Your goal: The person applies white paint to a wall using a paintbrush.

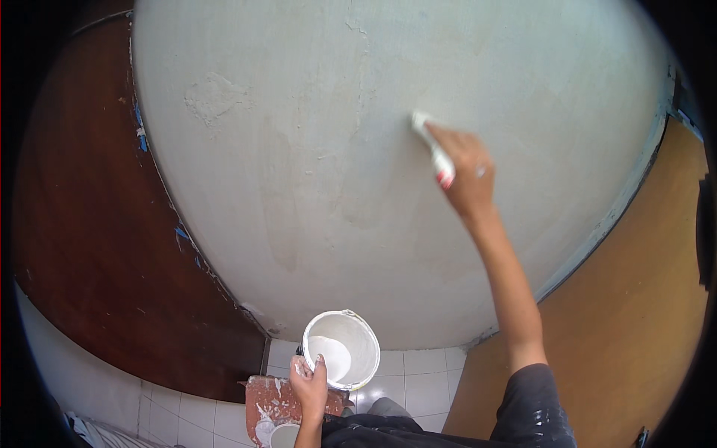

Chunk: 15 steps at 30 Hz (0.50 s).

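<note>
My right hand (pixel 472 168) is raised to the pale wall (pixel 299 149), its fingers closed round a paintbrush (pixel 441 158) with a white and red handle. The brush's white head points up and left against the wall; slight blur hides the bristles. Low in front of my body, my left hand (pixel 310 381) grips a white bucket (pixel 366 351) by its near left rim, thumb over the edge. White paint (pixel 332 357) covers the bottom of the bucket. Paint smears mark my left fingers.
A dark red-brown door (pixel 89 209) stands left, an ochre panel (pixel 597 299) right. Below, a paint-spattered reddish stool (pixel 272 399) carries a second white container (pixel 284 435) on the white tile floor (pixel 426 384). Rough patches (pixel 215 97) show on the wall.
</note>
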### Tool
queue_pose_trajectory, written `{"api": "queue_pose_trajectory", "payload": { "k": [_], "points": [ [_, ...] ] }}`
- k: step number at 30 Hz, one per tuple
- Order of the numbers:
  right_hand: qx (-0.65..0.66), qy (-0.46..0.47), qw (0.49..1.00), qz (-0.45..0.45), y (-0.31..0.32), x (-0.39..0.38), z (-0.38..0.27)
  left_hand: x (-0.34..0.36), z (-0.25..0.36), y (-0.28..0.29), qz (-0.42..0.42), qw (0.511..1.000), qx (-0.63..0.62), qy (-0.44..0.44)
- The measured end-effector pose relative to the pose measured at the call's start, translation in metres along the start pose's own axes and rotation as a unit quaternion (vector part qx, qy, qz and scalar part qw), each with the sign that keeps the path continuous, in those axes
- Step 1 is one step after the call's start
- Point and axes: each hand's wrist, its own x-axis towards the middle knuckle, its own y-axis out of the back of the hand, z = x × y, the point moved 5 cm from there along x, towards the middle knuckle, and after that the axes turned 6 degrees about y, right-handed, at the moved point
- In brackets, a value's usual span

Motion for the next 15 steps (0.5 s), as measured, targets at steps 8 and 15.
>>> {"api": "queue_pose_trajectory", "payload": {
  "k": [8,15],
  "points": [
    [0.109,-0.008,0.986,-0.128,-0.048,-0.089,-0.027,0.003,-0.004,0.003,0.0,1.0,0.003,-0.001],
    [0.049,-0.02,0.998,0.032,0.024,0.059,0.034,-0.003,0.007,0.004,0.004,1.0,0.002,0.01]
  ]
}}
